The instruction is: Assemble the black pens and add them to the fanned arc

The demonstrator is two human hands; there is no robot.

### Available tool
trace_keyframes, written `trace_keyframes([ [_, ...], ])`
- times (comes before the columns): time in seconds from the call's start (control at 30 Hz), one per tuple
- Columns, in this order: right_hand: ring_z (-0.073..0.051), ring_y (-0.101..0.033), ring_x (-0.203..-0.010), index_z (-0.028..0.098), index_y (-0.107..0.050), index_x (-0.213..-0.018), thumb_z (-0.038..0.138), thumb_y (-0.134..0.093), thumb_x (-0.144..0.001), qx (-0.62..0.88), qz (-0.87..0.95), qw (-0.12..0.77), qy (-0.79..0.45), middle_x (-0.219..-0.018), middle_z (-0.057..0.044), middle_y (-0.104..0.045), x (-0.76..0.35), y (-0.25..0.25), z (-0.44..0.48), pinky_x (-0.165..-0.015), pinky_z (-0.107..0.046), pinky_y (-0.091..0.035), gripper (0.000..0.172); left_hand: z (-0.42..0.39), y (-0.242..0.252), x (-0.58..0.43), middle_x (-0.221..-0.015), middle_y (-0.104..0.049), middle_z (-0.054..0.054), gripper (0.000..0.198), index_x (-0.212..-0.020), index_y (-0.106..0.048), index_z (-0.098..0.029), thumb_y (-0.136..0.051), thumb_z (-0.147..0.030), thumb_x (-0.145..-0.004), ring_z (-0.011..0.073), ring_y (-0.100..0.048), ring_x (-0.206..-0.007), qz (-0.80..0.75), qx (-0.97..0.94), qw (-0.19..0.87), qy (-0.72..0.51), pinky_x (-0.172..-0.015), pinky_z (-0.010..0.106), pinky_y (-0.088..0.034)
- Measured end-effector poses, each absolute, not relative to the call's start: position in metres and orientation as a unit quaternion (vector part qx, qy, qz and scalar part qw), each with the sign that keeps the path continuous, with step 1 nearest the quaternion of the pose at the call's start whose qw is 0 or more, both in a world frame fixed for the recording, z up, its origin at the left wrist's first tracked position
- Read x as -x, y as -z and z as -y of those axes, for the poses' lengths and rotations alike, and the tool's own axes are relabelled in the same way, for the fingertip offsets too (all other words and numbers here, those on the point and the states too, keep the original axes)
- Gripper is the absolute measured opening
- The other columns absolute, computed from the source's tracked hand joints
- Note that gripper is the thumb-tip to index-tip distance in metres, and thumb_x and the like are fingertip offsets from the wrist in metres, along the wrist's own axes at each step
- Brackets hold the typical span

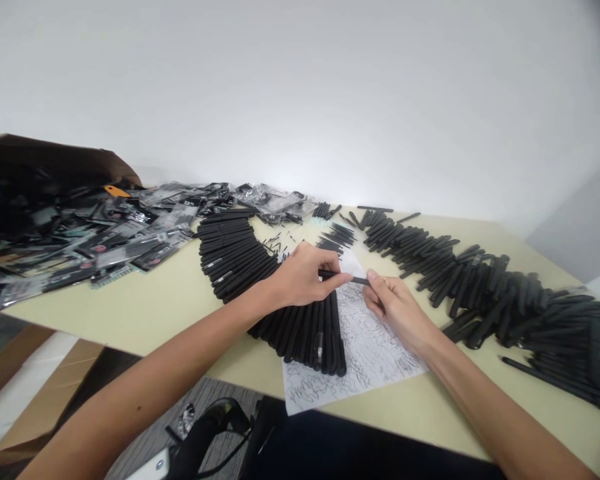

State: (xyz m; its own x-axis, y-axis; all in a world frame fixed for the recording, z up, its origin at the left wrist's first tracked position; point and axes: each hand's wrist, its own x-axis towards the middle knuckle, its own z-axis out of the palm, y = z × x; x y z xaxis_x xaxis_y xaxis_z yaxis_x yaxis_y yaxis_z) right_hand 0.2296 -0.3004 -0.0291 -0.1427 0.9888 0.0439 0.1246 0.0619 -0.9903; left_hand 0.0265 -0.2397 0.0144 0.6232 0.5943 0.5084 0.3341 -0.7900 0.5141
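Mid-frame, my left hand (pixel 305 275) and right hand (pixel 395 308) both pinch one black pen (pixel 344 277) over the scribbled paper (pixel 375 353).

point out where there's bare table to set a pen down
Bare table near-left, between the packet pile and the curved pen row; also the far-right corner behind the pen heap. Crowded mid-table around the left hand, right hand, their pen and scribbled paper.
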Motion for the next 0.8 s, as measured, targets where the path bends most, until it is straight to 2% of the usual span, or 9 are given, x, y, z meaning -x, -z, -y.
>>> trace_keyframes([
  [0.13, -0.01, -0.026, -0.047, 0.022, -0.039, -0.056, 0.071, -0.048, -0.094, 0.476, 0.61, 0.461, -0.435, -0.048, 0.005, -0.035, -0.227, 0.03, 0.3, -0.047, -0.027, -0.021, 0.063, 0.242, -0.014, -0.029, -0.059, -0.064, 0.0, 0.028, -0.065, -0.066, -0.015, -0.07, -0.031, -0.087, 0.0098, -0.053, -0.054, -0.29, -0.869, 0.196, -0.351, -0.054, 0.023, -0.041],
  [0.23, -0.011, -0.031, -0.047, 0.021, -0.048, -0.062, 0.071, -0.045, -0.095, 0.49, 0.605, 0.465, -0.421, -0.051, 0.004, -0.04, -0.227, 0.034, 0.298, -0.047, -0.027, -0.026, 0.06, 0.241, -0.018, -0.028, -0.064, -0.068, 0.001, 0.024, -0.069, -0.068, -0.015, -0.071, -0.031, -0.087, 0.0113, -0.058, -0.059, -0.296, -0.878, 0.181, -0.33, -0.06, 0.024, -0.045],
  [0.4, -0.013, -0.046, -0.053, 0.019, -0.063, -0.089, 0.067, -0.042, -0.098, 0.551, 0.598, 0.479, -0.329, -0.065, 0.0, -0.057, -0.231, 0.04, 0.295, -0.051, -0.027, -0.037, 0.054, 0.218, -0.041, 0.0, -0.088, -0.078, 0.005, 0.02, -0.09, -0.077, -0.019, -0.069, -0.037, -0.091, 0.0166, -0.069, -0.077, -0.311, -0.906, 0.136, -0.253, -0.072, 0.029, -0.05],
  [0.5, -0.013, -0.046, -0.05, 0.018, -0.063, -0.102, 0.063, -0.043, -0.1, 0.573, 0.587, 0.482, -0.308, -0.072, 0.0, -0.061, -0.235, 0.037, 0.296, -0.052, -0.028, -0.039, 0.049, 0.178, -0.056, 0.041, -0.094, -0.079, 0.007, 0.035, -0.106, -0.078, -0.02, -0.073, -0.049, -0.087, 0.0187, -0.069, -0.076, -0.4, -0.853, 0.109, -0.318, -0.072, 0.032, -0.052],
  [0.6, -0.012, -0.044, -0.047, 0.018, -0.062, -0.104, 0.062, -0.042, -0.1, 0.573, 0.578, 0.487, -0.315, -0.072, 0.0, -0.061, -0.235, 0.031, 0.297, -0.049, -0.028, -0.038, 0.048, 0.127, -0.061, 0.096, -0.094, -0.079, 0.005, 0.051, -0.097, -0.079, -0.018, -0.078, -0.063, -0.075, 0.0197, -0.068, -0.084, -0.431, -0.823, 0.062, -0.365, -0.084, 0.034, -0.052],
  [0.67, -0.012, -0.044, -0.046, 0.019, -0.061, -0.104, 0.061, -0.041, -0.1, 0.566, 0.579, 0.492, -0.32, -0.07, 0.0, -0.061, -0.233, 0.027, 0.298, -0.048, -0.028, -0.037, 0.047, 0.095, -0.059, 0.132, -0.093, -0.078, 0.001, 0.063, -0.097, -0.077, -0.016, -0.077, -0.073, -0.068, 0.016, -0.063, -0.084, -0.476, -0.809, 0.049, -0.342, -0.089, 0.032, -0.049],
  [0.8, -0.012, -0.044, -0.047, 0.02, -0.061, -0.104, 0.06, -0.043, -0.1, 0.557, 0.593, 0.482, -0.326, -0.069, 0.001, -0.06, -0.229, 0.028, 0.298, -0.049, -0.028, -0.037, 0.044, 0.055, -0.047, 0.182, -0.07, -0.071, -0.006, 0.073, -0.086, -0.073, -0.015, -0.071, -0.085, -0.063, 0.0109, -0.052, -0.078, -0.532, -0.792, 0.022, -0.299, -0.097, 0.032, -0.038],
])
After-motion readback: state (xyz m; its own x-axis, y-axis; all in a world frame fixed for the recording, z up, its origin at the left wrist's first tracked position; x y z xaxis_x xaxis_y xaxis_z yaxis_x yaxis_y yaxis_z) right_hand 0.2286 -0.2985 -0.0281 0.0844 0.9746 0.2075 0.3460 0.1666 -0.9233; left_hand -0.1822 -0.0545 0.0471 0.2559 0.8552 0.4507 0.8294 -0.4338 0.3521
